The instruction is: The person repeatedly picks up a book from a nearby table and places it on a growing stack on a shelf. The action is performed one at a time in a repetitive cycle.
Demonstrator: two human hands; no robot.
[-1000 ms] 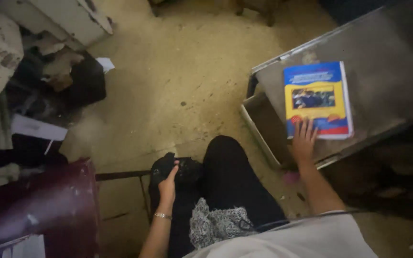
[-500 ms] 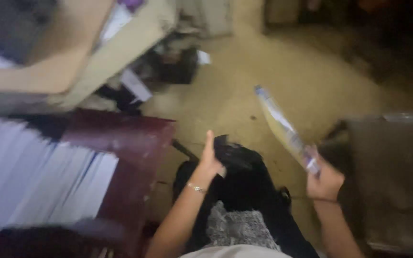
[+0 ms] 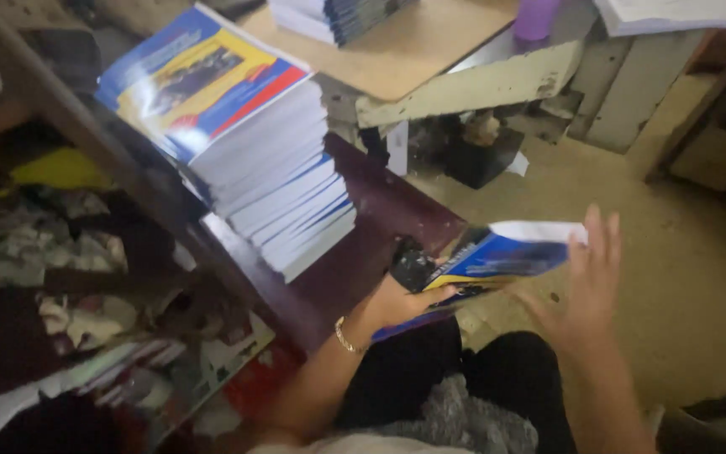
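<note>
A thin book [image 3: 497,261] with a blue, yellow and white cover hangs above my lap, tilted almost flat. My left hand [image 3: 397,301], with a bracelet on the wrist, grips its lower left edge from beneath, beside a small black object [image 3: 413,267]. My right hand [image 3: 586,290] is spread wide with fingers up, just touching or very near the book's right end. Up and to the left, a tall leaning stack of the same books [image 3: 254,160] rests on a dark red table [image 3: 380,219].
A cluttered shelf of cloth and papers [image 3: 69,277] fills the left side. Behind the stack stands a worn wooden table [image 3: 430,50] carrying more books and a purple cup [image 3: 536,17]. Tan floor [image 3: 682,252] lies to the right. My dark-trousered legs [image 3: 447,387] are below.
The view has swung left from the metal table to the book stack. The book, lifted by my right hand, has passed to my left hand, and my right hand has opened.
</note>
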